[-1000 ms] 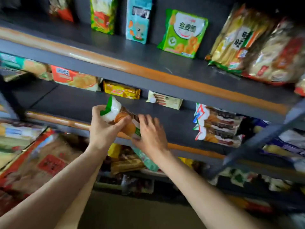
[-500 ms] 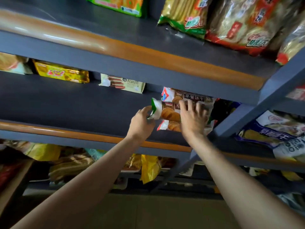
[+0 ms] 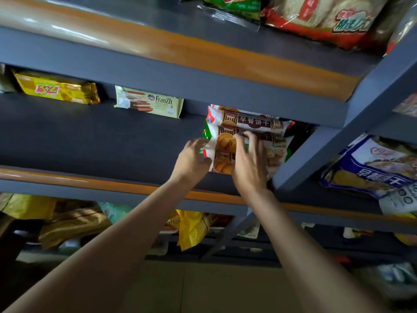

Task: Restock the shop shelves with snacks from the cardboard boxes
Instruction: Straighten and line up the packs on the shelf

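Note:
A green-and-white biscuit pack (image 3: 223, 141) with round biscuits printed on it lies in a stack of similar biscuit packs (image 3: 250, 119) on the middle shelf (image 3: 90, 141). My left hand (image 3: 191, 159) pinches the pack's crimped left end. My right hand (image 3: 249, 163) lies over the front of the stack with its fingers curled onto the pack's top edge. The right half of the pack is hidden behind my right hand.
A Franzzi pack (image 3: 149, 102) and a yellow foil pack (image 3: 56, 88) lie further left at the shelf's back. A slanted grey upright (image 3: 334, 145) borders the stack on the right, with blue-and-white bags (image 3: 374, 168) beyond it. Large bags (image 3: 316, 16) fill the shelf above.
Both hands carried the pack from the shelf's front edge rightwards and back onto the stack of similar packs. In the last half second they pushed it further in.

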Demonstrator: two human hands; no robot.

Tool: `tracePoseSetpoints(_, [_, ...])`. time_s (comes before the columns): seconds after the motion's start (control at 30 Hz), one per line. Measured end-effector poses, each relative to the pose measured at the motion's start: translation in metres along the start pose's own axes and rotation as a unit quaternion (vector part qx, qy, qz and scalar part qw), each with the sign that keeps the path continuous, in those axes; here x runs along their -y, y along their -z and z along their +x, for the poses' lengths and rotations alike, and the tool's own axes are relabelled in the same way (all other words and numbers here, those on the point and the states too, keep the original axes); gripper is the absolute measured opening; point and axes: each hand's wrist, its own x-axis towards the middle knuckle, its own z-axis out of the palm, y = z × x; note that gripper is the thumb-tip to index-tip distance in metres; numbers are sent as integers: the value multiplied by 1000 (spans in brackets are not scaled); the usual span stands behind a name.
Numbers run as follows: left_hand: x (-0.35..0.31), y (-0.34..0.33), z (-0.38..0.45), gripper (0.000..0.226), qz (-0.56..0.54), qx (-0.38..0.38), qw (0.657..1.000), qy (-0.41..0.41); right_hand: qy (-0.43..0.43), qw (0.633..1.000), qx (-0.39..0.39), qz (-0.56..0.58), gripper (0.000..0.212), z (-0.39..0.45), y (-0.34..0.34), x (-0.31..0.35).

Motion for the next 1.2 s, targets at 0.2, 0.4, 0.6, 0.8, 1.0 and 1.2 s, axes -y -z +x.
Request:
tracePoseSetpoints(0.2, [40, 59, -65, 36, 31, -138, 990, 20, 98, 994, 36, 19, 59, -24, 6, 31])
tracePoseSetpoints(0.4, [118, 171, -167, 37, 116, -180, 971, 106, 196, 965, 157, 75, 50, -37, 7, 143])
tracePoseSetpoints(0.6, [166, 319, -267, 46, 194, -273, 925, 178, 390, 867, 289, 117, 45, -73, 14, 344])
tracePoseSetpoints(0.8, [230, 439, -381, 35, 167, -388, 867, 263, 485, 797, 272, 237, 36, -162, 47, 539])
tracePoseSetpoints(1.0, [300, 513, -488, 27, 127, -461, 777, 410, 576, 668, 398, 252, 36, -282, 44, 672])
tracePoseSetpoints(1.2, [351, 535, -571, 37, 43, -416, 695, 585, 559, 621, 528, 148, 64, -375, 11, 726])
